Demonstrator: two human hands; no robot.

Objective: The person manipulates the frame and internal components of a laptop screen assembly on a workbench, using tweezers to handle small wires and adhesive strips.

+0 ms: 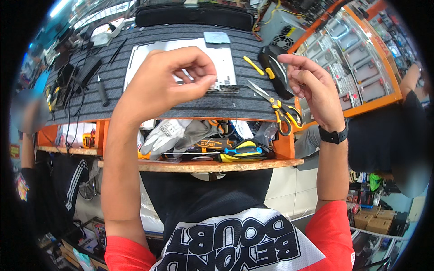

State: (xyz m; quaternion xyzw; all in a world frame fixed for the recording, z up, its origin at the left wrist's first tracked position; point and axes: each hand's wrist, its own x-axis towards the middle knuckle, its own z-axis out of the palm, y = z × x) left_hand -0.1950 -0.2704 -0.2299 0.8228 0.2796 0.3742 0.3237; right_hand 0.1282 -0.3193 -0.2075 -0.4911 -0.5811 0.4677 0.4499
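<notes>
Figure: Surroundings of the table [246, 45], head view.
Below its edge, a wooden shelf [203, 166] holds grey-and-white gloves [165, 134] and a blue-handled tool [242, 150]; a long black bar [194, 17] lies along the far side; cardboard boxes [379, 226] stand at lower right, below an orange-framed display case [359, 109].

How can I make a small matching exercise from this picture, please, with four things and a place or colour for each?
1. scissors
2. gloves
3. watch
4. white panel

A. on the wrist of the right hand
B. on the striped mat, partly hidden by the left hand
C. yellow and black handles
D. in the orange compartment below the mat

Pairs: 1-C, 2-D, 3-A, 4-B.
</notes>
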